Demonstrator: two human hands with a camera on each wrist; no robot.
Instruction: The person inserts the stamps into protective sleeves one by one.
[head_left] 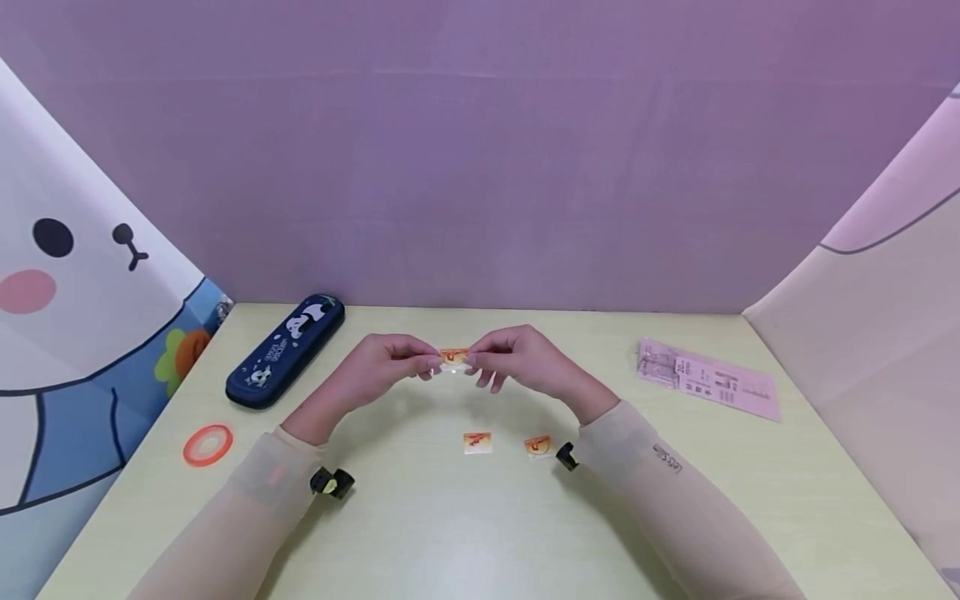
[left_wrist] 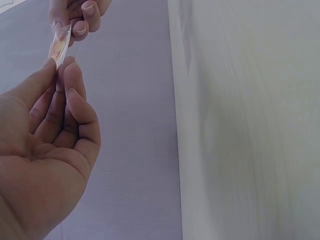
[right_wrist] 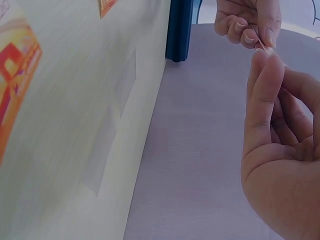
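Raised over the back part of the table, both hands hold one small orange-and-white printed piece (head_left: 453, 357) with clear, shiny plastic along its lower edge. My left hand (head_left: 378, 367) pinches its left end between thumb and forefinger. At the other end, the thumb and fingertips of my right hand (head_left: 525, 362) pinch it. In the left wrist view the piece (left_wrist: 60, 46) is seen nearly edge-on, stretched between the two sets of fingertips. Two similar orange-and-white pieces, a left one (head_left: 477, 442) and a right one (head_left: 537, 447), lie flat on the table nearer the body.
A dark blue pencil case (head_left: 285, 354) with panda pictures lies at the back left. In front of it is an orange-red ring-shaped roll (head_left: 191, 448). A pink printed packet (head_left: 727, 387) with a clear crinkled end lies at the right. A purple cloth wall (head_left: 480, 167) borders the table's back edge.
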